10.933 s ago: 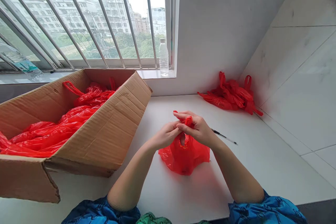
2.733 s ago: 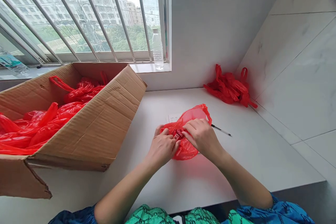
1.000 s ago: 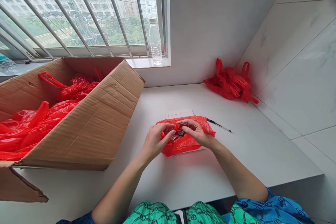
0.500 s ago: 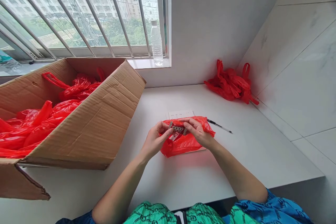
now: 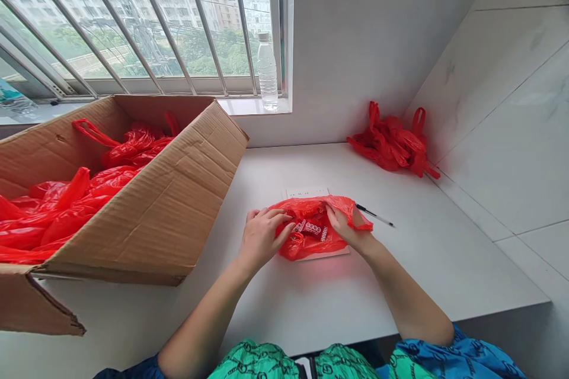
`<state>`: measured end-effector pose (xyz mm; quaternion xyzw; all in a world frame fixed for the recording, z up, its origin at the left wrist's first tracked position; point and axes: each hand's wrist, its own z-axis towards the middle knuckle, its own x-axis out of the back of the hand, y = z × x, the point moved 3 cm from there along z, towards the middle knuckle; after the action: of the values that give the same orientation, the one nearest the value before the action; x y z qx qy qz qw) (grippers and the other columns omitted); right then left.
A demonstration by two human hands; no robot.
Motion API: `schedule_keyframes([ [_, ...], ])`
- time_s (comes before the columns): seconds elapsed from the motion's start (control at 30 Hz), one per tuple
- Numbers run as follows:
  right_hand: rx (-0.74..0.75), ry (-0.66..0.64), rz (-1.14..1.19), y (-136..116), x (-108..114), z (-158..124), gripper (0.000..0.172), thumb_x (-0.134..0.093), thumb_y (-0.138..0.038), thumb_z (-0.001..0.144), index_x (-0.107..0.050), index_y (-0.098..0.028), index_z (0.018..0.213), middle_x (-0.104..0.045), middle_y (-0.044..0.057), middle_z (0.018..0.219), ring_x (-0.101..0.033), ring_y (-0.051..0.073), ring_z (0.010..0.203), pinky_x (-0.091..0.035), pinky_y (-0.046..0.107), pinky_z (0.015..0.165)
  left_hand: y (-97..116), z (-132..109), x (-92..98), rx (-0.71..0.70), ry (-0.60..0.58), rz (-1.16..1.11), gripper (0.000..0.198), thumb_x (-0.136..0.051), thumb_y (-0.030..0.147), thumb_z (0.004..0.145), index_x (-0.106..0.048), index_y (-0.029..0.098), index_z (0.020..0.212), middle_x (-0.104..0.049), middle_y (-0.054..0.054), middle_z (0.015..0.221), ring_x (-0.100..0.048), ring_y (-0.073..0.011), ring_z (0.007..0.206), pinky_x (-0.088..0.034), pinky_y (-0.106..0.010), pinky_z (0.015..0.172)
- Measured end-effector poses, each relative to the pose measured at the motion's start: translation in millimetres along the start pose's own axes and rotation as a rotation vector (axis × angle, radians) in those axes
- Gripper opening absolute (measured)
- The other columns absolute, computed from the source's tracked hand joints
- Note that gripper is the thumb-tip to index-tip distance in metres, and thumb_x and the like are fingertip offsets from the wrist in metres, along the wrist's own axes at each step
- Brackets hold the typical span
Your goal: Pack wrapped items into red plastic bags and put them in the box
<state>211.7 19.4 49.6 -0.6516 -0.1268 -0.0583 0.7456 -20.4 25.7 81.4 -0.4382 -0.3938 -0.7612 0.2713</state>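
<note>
both hands at one spread red bag (image 5: 292, 250) lying mid-desk. mouth of the bag faces up; inside, a dark red packet (image 5: 313, 228) with pale lettering and a checked end, at least one more printed packet just left of it, partly covered. full count not readable.

left hand (image 5: 265, 232): at the bag's left rim, thumb and fingers parted, fingertips over the film. no packet seen in it. right hand (image 5: 340, 224): reaches in at the right side, a flap of film lying across the wrist; fingertips near the packets. whether it pinches film or anything beneath, cannot tell.

step in hand, my reading: spreading the mouth and handling the packets within. next move would seem to call for the left hand steadying the rim while the right works clear of the flap; thin film looks apt to cling and fold over the contents.

under the bag: a white sheet (image 5: 306, 192), faint print along its far edge, near edge also showing. black pen (image 5: 376, 215) on the desk (image 5: 275, 308) just right of the bag.

farther off: a crumpled red bundle (image 5: 393, 143) in the far right corner, against the wall; at left, a cardboard box (image 5: 186, 195) well filled with red bags (image 5: 102, 189). upright clear bottle (image 5: 267, 77) on the windowsill (image 5: 240, 106).
</note>
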Motion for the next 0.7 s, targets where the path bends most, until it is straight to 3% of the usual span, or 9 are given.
schedule_keyframes([
  [0.13, -0.016, 0.052, -0.198, 16, -1, -1, 0.032, -0.055, -0.038, 0.091, -0.067, -0.03, 0.12, -0.068, 0.007, 0.12, -0.055, 0.034, 0.126, -0.04, 0.055, 0.113, 2, -3, -7.5, -0.066, -0.021, 0.065, 0.029, -0.056, 0.042, 0.094, -0.068, 0.031, 0.118, -0.054, -0.01, 0.143, -0.056, -0.0295, 0.125, -0.031, -0.052, 0.108],
  [0.23, -0.081, 0.076, -0.263, 29, -6, 1, 0.035, -0.06, -0.038, 0.086, -0.066, -0.028, 0.119, -0.064, 0.009, 0.126, -0.054, 0.037, 0.125, -0.036, 0.063, 0.113, 2, -6, -13.5, -0.127, -0.057, 0.111, 0.032, -0.055, 0.04, 0.095, -0.063, 0.031, 0.125, -0.044, -0.012, 0.152, -0.046, -0.0299, 0.137, -0.017, -0.06, 0.117],
  [0.33, -0.1, 0.071, -0.199, 28, -9, 5, 0.029, -0.059, -0.041, 0.088, -0.067, -0.031, 0.114, -0.066, 0.007, 0.124, -0.054, 0.035, 0.126, -0.042, 0.059, 0.11, 1, -7, -18.9, -0.15, -0.1, 0.154, 0.036, -0.053, 0.039, 0.096, -0.058, 0.03, 0.131, -0.041, -0.015, 0.154, -0.044, -0.0288, 0.138, -0.01, -0.063, 0.119],
  [0.43, -0.047, 0.102, -0.107, 10, -7, 6, 0.028, -0.06, -0.045, 0.09, -0.066, -0.035, 0.115, -0.066, 0.004, 0.125, -0.053, 0.032, 0.128, -0.043, 0.056, 0.11, 0, -7, -20.5, -0.134, -0.09, 0.155, 0.04, -0.052, 0.04, 0.096, -0.053, 0.03, 0.135, -0.042, -0.015, 0.153, -0.045, -0.028, 0.138, -0.008, -0.063, 0.119],
  [0.53, -0.04, 0.132, -0.086, -8, -7, 2, 0.028, -0.057, -0.049, 0.092, -0.068, -0.032, 0.111, -0.069, 0.006, 0.12, -0.06, 0.032, 0.12, -0.045, 0.055, 0.108, 1, -5, -17.6, -0.088, -0.052, 0.097, 0.044, -0.05, 0.043, 0.097, -0.048, 0.029, 0.139, -0.048, -0.014, 0.148, -0.046, -0.026, 0.137, -0.009, -0.061, 0.12],
  [0.7, -0.057, 0.135, 0.056, -10, -14, 2, 0.031, -0.058, -0.054, 0.09, -0.069, -0.027, 0.1, -0.072, 0.006, 0.107, -0.067, 0.028, 0.107, -0.052, 0.047, 0.099, 5, -2, -9.0, 0.011, -0.053, -0.149, 0.042, -0.052, 0.041, 0.097, -0.049, 0.029, 0.138, -0.065, -0.007, 0.13, -0.057, -0.0222, 0.123, -0.016, -0.056, 0.12],
])
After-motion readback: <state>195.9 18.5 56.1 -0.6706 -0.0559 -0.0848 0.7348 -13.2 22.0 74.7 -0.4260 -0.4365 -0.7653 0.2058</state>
